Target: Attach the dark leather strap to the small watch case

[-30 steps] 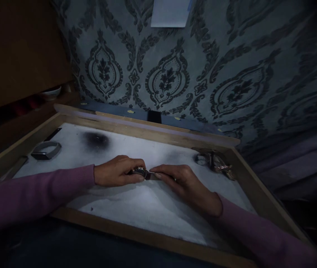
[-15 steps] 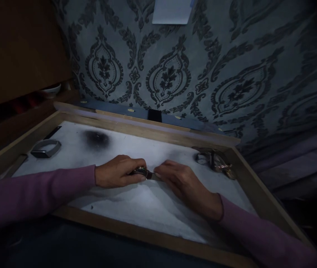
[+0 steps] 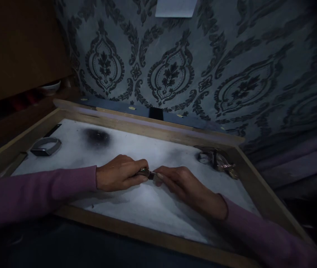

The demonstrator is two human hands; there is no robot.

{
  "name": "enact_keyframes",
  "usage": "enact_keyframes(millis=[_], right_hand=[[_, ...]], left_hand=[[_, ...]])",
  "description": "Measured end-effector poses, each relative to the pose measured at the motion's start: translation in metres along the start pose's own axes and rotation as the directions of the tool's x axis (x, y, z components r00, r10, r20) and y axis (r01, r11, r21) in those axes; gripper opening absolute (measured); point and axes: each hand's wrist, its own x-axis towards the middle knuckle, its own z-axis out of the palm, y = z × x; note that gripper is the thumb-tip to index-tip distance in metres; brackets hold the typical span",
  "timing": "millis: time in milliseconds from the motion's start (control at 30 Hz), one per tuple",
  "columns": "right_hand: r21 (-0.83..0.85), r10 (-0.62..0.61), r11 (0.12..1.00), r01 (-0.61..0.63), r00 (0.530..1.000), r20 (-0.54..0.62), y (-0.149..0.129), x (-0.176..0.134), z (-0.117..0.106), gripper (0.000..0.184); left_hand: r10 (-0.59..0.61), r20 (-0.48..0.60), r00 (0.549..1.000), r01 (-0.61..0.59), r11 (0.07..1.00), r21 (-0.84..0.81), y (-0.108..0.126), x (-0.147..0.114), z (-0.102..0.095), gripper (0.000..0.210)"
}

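Over the white lining of a wooden drawer (image 3: pixel 125 227), my left hand (image 3: pixel 122 173) is closed round the case of a wristwatch (image 3: pixel 144 172). A short dark part of its strap sticks out to the right. My right hand (image 3: pixel 186 186) pinches the strap's end between thumb and fingers, so the watch is held between both hands. Most of the case is hidden by the left fingers. To the left lies a grey band-like watch (image 3: pixel 46 146) on the lining, apart from my hands.
More watches (image 3: pixel 217 159) lie bunched in the drawer's right corner. Flat dark pieces (image 3: pixel 53 130) sit along the left wall. A dark smudge (image 3: pixel 96 137) marks the lining near the back. Patterned wallpaper (image 3: pixel 172 70) rises behind the drawer, with a brown cabinet (image 3: pixel 21 48) at left.
My right hand has shifted slightly, with its fingers lower and more curled at the strap's end. The left hand keeps its hold on the watch. The view has moved a little.
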Motion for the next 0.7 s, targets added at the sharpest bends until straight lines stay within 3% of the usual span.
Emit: enact_keyframes(millis=[467,700], right_hand=[[0.281,0.137,0.948,-0.150,0.988,0.066,-0.002,-0.002,0.010,0.040],[-0.084,-0.042,0.996,0.040,0.999,-0.032,0.005,-0.007,0.017,0.028]], left_hand=[[-0.002,0.027,1.000,0.000,0.999,0.048,-0.001,-0.003,0.007,0.018],[-0.035,0.047,0.998,0.037,0.998,-0.045,0.001,-0.002,0.007,0.017]])
